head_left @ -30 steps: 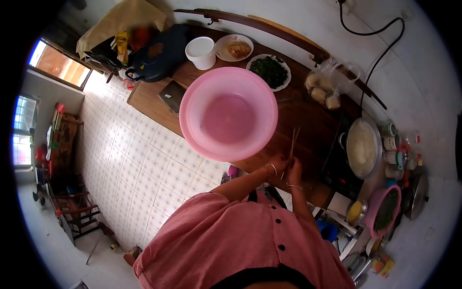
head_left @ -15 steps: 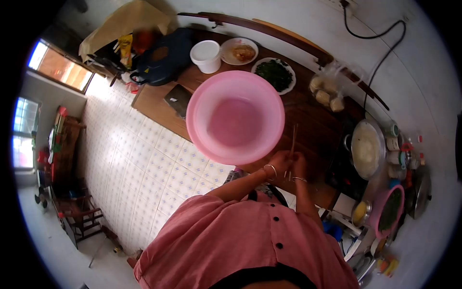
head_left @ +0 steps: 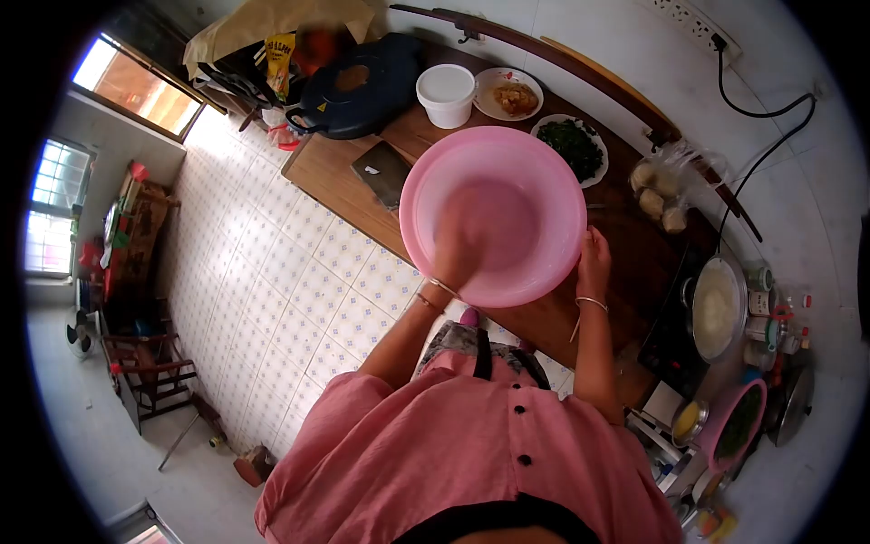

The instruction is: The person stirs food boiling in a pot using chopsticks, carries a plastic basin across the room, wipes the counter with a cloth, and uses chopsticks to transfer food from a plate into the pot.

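Note:
A large pink plastic basin [head_left: 419, 195] stands at the front edge of the wooden counter. My left hand [head_left: 464, 238] reaches over its near left rim into the bowl, so smeared by motion that its fingers do not show clearly. At the right rim is my right hand [head_left: 594, 258], fingers closed against or close beside the edge. Thin chopsticks [head_left: 575, 330] run through that hand, their lower ends poking out by the wrist. Whether the right hand also grips the rim is hard to see.
Behind the basin are a white lidded tub [head_left: 447, 95], a plate of brown food [head_left: 509, 94] and a plate of chopped greens [head_left: 571, 150]. A bag of round items [head_left: 660, 195] lies right. A pan of pale contents [head_left: 716, 308] sits on the black cooktop [head_left: 669, 349].
My hands, together around the chopsticks before, have parted. The left went into the basin; the right moved right and up to its rim with the chopsticks. The view has shifted.

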The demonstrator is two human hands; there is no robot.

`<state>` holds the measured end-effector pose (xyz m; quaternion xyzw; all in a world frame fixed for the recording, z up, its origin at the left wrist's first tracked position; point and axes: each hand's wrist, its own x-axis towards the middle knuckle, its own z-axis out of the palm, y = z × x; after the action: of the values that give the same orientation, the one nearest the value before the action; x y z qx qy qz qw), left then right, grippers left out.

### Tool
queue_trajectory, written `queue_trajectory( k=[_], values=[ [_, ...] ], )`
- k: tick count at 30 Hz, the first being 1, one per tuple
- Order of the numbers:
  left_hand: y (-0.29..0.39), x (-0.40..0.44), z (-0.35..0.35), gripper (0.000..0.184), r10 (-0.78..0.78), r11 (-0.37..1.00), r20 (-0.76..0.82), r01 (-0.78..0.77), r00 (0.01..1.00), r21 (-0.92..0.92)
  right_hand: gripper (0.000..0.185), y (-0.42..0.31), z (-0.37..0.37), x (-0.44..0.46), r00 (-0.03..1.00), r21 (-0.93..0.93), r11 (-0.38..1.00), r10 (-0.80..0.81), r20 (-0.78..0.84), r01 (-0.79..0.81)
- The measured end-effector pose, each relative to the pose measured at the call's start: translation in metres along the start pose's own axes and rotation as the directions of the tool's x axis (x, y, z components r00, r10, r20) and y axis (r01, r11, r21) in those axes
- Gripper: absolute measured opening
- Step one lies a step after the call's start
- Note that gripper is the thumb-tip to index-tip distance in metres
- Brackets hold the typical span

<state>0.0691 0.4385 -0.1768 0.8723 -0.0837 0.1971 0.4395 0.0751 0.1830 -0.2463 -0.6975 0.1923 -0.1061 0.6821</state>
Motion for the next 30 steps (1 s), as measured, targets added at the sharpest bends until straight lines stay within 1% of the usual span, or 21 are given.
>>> queue_trajectory(
  k=[1, 3, 4, 6, 7, 8, 9, 10, 14, 15, 16, 17, 18, 19, 20, 22, 23, 25, 28, 29, 30],
  values=[
    [-0.018, 0.008, -0.012, 0.052, 0.065, 0.992, -0.14, -0.049, 0.988, 0.117, 0.041, 0.004, 0.002, 0.004, 1.0, -0.063, 0.998, 0.015, 0.023, -0.013],
    [-0.042, 0.014, -0.03, 0.054, -0.07, 0.97, -0.251, 0.124, 0.966, 0.209, 0.041, -0.014, 0.014, -0.008, 0.998, -0.13, 0.991, -0.01, 0.055, 0.017],
    [-0.06, 0.01, -0.029, 0.054, -0.074, 0.97, -0.247, 0.126, 0.966, 0.206, 0.041, -0.02, 0.017, -0.013, 0.995, -0.195, 0.98, -0.031, 0.093, 0.048],
    [-0.09, -0.002, -0.024, 0.06, -0.485, 0.874, -0.168, 0.467, 0.858, -0.136, 0.041, -0.011, 0.016, -0.012, 0.996, -0.131, 0.991, -0.022, 0.088, 0.034],
    [-0.095, -0.007, -0.026, 0.06, -0.484, 0.874, -0.166, 0.466, 0.859, -0.137, 0.042, -0.007, 0.015, -0.012, 0.996, -0.06, 0.998, -0.018, 0.087, 0.023],
    [-0.099, -0.012, -0.029, 0.062, -0.586, 0.681, 0.052, 0.527, 0.808, -0.509, 0.042, -0.004, 0.014, -0.011, 0.996, -0.057, 0.998, -0.021, 0.082, 0.026],
    [-0.095, -0.014, -0.031, 0.063, -0.577, 0.343, 0.298, 0.557, 0.76, -0.756, 0.042, -0.002, 0.011, -0.011, 0.997, 0.003, 1.0, 0.012, 0.071, -0.013],
    [-0.089, -0.017, -0.031, 0.065, -0.536, 0.415, 0.217, 0.478, 0.816, -0.774, 0.041, 0.0, 0.009, -0.012, 0.997, 0.065, 0.997, 0.046, 0.06, -0.049],
    [-0.014, -0.005, -0.039, 0.064, -0.449, 0.423, 0.146, 0.354, 0.882, -0.834, 0.043, 0.005, -0.012, -0.009, 0.999, 0.105, 0.994, 0.028, -0.026, -0.025],
    [0.002, 0.0, -0.04, 0.064, -0.435, 0.424, 0.156, 0.355, 0.887, -0.834, 0.043, -0.008, -0.016, -0.011, 0.983, -0.031, 0.989, -0.149, -0.103, 0.146],
    [0.016, 0.005, -0.039, 0.062, -0.38, 0.594, 0.092, 0.319, 0.921, -0.738, 0.044, -0.027, -0.02, -0.013, 0.932, -0.177, 0.938, -0.327, -0.159, 0.299],
    [0.031, 0.012, -0.037, 0.059, -0.3, 0.743, 0.035, 0.257, 0.953, -0.618, 0.044, -0.05, -0.026, -0.012, 0.923, -0.172, 0.936, -0.336, -0.185, 0.306],
    [0.051, 0.019, -0.035, 0.059, -0.267, 0.746, 0.049, 0.238, 0.963, -0.622, 0.044, -0.081, -0.033, -0.012, 0.786, -0.429, 0.759, -0.597, -0.158, 0.49],
    [0.072, 0.024, -0.032, 0.058, -0.221, 0.801, 0.027, 0.198, 0.975, -0.565, 0.045, -0.1, -0.039, -0.01, 0.604, -0.655, 0.488, -0.795, -0.06, 0.576],
    [0.092, 0.026, -0.028, 0.056, -0.171, 0.848, 0.011, 0.153, 0.985, -0.507, 0.045, -0.105, -0.042, -0.007, 0.591, -0.671, 0.491, -0.801, -0.098, 0.555],
    [0.124, 0.028, -0.012, 0.056, -0.101, 0.851, 0.029, 0.101, 0.994, -0.516, 0.042, -0.116, -0.046, 0.001, 0.573, -0.549, 0.45, -0.817, 0.066, 0.704],
    [0.14, 0.028, -0.004, 0.056, -0.07, 0.855, 0.018, 0.07, 0.997, -0.514, 0.042, -0.119, -0.051, 0.009, 0.564, -0.575, 0.447, -0.825, 0.031, 0.685],
    [0.167, 0.026, 0.01, 0.055, -0.042, 0.82, 0.066, 0.072, 0.997, -0.568, 0.042, -0.115, -0.059, 0.028, 0.884, -0.187, 0.892, -0.441, -0.154, 0.412],
    [0.192, 0.025, 0.031, 0.054, -0.027, 0.782, 0.102, 0.085, 0.994, -0.618, 0.036, -0.099, -0.078, 0.071, 0.74, -0.265, 0.798, -0.602, -0.298, 0.542],
    [0.195, 0.024, 0.038, 0.054, -0.015, 0.782, 0.122, 0.088, 0.992, -0.617, 0.036, -0.096, -0.073, 0.064, 0.738, -0.269, 0.803, -0.595, -0.319, 0.531],
    [0.195, 0.023, 0.044, 0.053, -0.015, 0.766, 0.165, 0.117, 0.986, -0.632, 0.035, -0.11, -0.059, 0.043, 0.649, -0.412, 0.666, -0.733, -0.204, 0.622]
  ],
)
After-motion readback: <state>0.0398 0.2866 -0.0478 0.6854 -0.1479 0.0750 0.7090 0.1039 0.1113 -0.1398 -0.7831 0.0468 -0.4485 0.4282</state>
